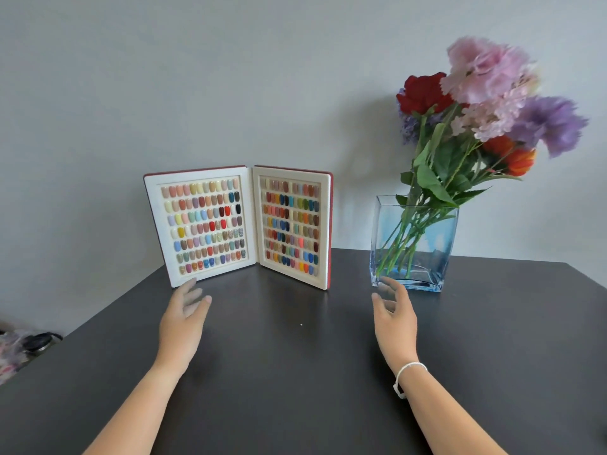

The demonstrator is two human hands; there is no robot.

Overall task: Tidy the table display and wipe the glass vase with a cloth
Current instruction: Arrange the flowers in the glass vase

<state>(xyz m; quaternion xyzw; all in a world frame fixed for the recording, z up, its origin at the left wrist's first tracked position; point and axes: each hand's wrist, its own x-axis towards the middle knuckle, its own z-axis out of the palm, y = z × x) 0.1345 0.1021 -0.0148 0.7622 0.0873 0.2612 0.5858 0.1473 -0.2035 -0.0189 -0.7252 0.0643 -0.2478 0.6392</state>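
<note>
Dark desk (295, 356) against grey wall. Open swatch book (239, 224) stands far centre-left, glass vase (414, 244) with flowers (486, 103) far right. Left hand (184, 316) just below book's left corner, right hand (394, 316) nearest vase base; both empty, fingers spread. No cloth visible.

Seen from head height through one wide-angle lens, facing forward and slightly down across the dark matte tabletop (295, 372) toward a plain grey wall (230, 77), near enough that both forearms enter from the bottom edge, straight lines bowing toward the frame's margins.
</note>
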